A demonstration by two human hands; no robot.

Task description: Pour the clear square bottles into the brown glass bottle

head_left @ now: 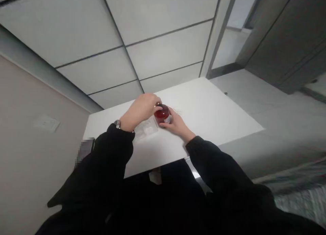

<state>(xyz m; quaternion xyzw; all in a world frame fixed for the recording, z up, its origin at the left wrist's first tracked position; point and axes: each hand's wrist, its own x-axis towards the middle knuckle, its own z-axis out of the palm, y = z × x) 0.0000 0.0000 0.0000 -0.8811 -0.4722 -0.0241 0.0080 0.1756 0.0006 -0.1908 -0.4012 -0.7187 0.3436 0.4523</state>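
Note:
A round red jar (161, 120) with a glossy dark top stands on the white table, between my two hands. My left hand (144, 107) reaches over from the left, its thumb and fingers closed on the jar's top edge. From the right, my right hand (179, 125) wraps round the jar's side, thumb toward me. A pale label shows in part beside the right fingers. Close to the jar, under my left wrist, lies a clear plastic tray or packet (146, 129) with whitish contents I cannot make out.
The white table (203, 109) meets a panelled white cabinet front (168, 51) at its back. On the left wall is a pale switch plate (47, 123). A dark blurred object (85, 149) sits by the table's left edge. Small pale bits (177, 111) lie behind my right hand.

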